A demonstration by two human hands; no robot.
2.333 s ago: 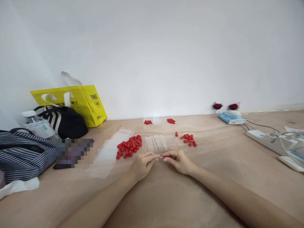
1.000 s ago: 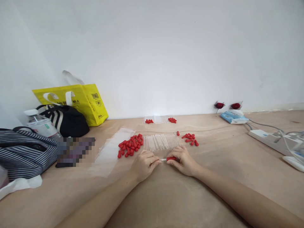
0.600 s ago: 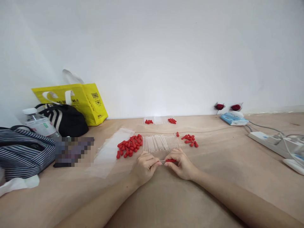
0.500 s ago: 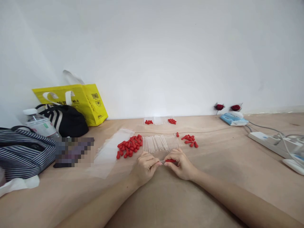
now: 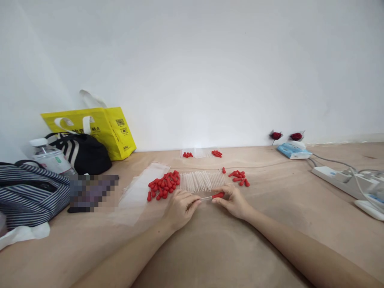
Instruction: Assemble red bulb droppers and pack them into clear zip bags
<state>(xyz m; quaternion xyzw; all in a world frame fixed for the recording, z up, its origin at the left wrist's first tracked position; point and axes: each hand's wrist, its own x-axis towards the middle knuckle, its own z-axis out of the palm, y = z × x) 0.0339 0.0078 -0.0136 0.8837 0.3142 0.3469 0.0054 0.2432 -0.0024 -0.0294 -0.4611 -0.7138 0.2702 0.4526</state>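
Between thumb and fingers of my left hand (image 5: 182, 206) is pinched one end of a thin clear dropper tube (image 5: 206, 198). Its other end meets a red rubber bulb (image 5: 218, 195), which my right hand (image 5: 232, 201) grips. Whether the tube's tip sits inside the bulb's neck I cannot tell. Just beyond my hands lies a row of many pale tubes (image 5: 199, 181). A heap of red bulbs (image 5: 163, 185) rests left of that row, and a smaller group of red bulbs (image 5: 239, 177) lies to its right.
Flat clear plastic bags (image 5: 141, 188) lie left of the heap. Small bags with red pieces (image 5: 188, 155) are by the wall. At left stand a yellow bag (image 5: 120, 132), a bottle (image 5: 51, 158) and a striped bag (image 5: 33, 196). A power strip (image 5: 336, 178) and a tissue pack (image 5: 294, 151) are right.
My hands have moved slightly apart and away from me. More of the clear tube shows between them, and the red bulb is now tilted upward to the right.
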